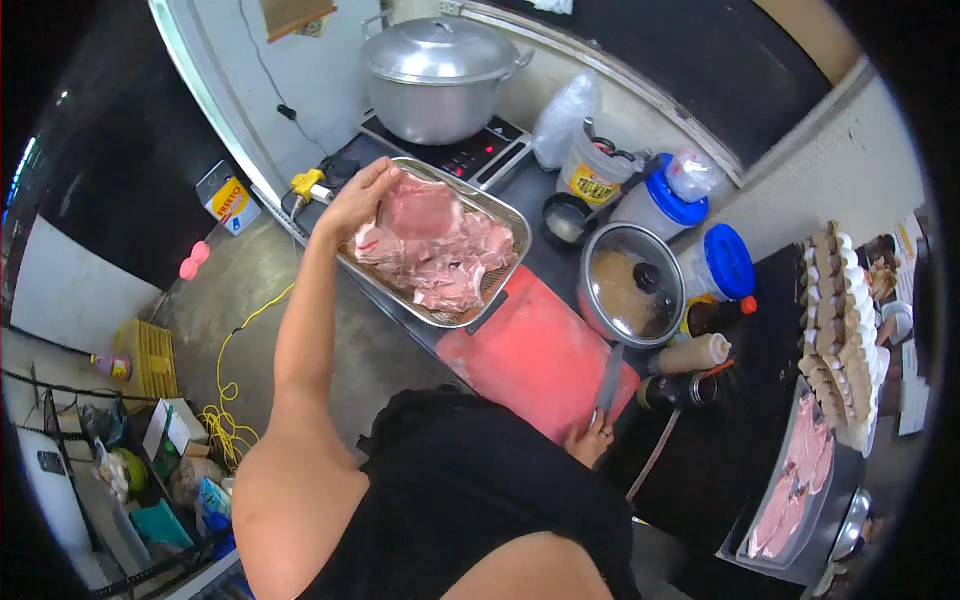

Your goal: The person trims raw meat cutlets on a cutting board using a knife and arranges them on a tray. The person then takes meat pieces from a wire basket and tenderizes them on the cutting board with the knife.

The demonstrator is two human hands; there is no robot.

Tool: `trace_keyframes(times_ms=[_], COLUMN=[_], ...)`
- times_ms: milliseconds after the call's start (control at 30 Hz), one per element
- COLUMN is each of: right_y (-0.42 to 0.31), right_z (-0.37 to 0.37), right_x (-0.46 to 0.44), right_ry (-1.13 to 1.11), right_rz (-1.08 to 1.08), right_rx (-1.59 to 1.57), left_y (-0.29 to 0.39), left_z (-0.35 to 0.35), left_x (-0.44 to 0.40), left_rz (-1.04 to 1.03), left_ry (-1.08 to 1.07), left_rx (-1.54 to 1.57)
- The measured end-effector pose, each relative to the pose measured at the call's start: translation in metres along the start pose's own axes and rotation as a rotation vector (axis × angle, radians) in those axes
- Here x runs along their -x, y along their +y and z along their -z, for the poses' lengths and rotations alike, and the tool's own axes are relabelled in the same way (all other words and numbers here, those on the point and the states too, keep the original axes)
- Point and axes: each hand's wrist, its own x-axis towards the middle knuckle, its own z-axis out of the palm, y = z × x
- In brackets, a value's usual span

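At the near-left corner of a metal mesh tray (523,238), my left hand (358,203) is closed on the edge of a raw pork chop (422,209). More raw meat slices (452,272) lie heaped in the tray beneath it. My right hand (590,441) is wrapped round the handle of a knife (609,382), whose blade rests over the right end of a red cutting board (530,352). The knife's handle is mostly hidden by my fingers. The tray overlaps the board's left end.
Behind the tray, a lidded pot (440,85) stands on an induction cooker (478,155). A glass-lidded bowl (632,285), blue-lidded tubs (728,262) and bottles (693,354) line the board's far side. Egg trays (838,330) and a tray of meat (790,480) sit right.
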Motion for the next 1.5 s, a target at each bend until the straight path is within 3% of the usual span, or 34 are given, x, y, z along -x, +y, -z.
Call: trace_keyframes(times_ms=[67,100,233,333,367,400,467,533,633,733,867,967,1067,1200,1267,1500], right_y=[0.002,0.002,-0.014,-0.024,-0.038,-0.054,-0.078,-0.090,-0.085,-0.065,-0.058,-0.043,-0.022,-0.023,-0.014,-0.009], right_z=[-0.005,-0.005,0.013,0.015,0.027,0.041,0.047,0.061,0.056,0.043,0.037,0.035,0.024,0.049,0.038,0.026], right_x=[0.000,0.001,-0.002,-0.012,-0.024,-0.037,-0.058,-0.079,-0.083,-0.083,-0.088,-0.089,-0.066,-0.036,-0.021,0.004], right_ry=[0.021,0.029,-0.019,0.153,0.065,-0.023,-0.223,-0.582,-0.425,-0.052,0.045,-0.160,0.077,-0.188,-0.168,-0.071], right_rz=[-0.006,-0.011,-0.078,0.015,-0.020,-0.063,-0.481,-0.619,-0.742,-0.419,-0.436,-0.411,-0.089,-0.246,-0.255,-0.361], right_rx=[-0.025,-0.036,-0.043,-0.177,-0.314,-0.453,-1.589,-2.204,-1.852,-1.471,-1.390,-0.886,-0.127,-0.087,-0.167,-0.221], left_y=[0.013,0.019,0.063,0.078,0.075,0.066,0.049,0.006,-0.032,-0.051,-0.047,-0.109,-0.116,-0.123,-0.115,-0.117], left_z=[-0.024,-0.042,-0.096,-0.145,-0.165,-0.186,-0.225,-0.259,-0.284,-0.295,-0.304,-0.327,-0.325,-0.326,-0.322,-0.335], left_x=[0.000,0.002,0.013,0.025,0.027,0.030,0.038,0.039,0.049,0.053,0.057,0.057,0.062,0.070,0.076,0.063], left_rz=[-0.006,0.046,-0.044,0.131,0.210,0.296,0.432,0.589,0.586,0.411,0.295,0.257,0.193,0.083,-0.025,-0.025], left_ry=[-0.134,-0.013,-0.131,-0.219,-0.257,-0.298,-0.412,-0.514,-0.566,-0.660,-0.587,-0.452,-0.423,-0.352,-0.293,-0.231], left_rx=[0.397,0.404,0.589,0.745,0.750,0.752,0.702,0.741,0.624,0.401,0.428,0.232,-0.171,-0.221,-0.248,-0.543])
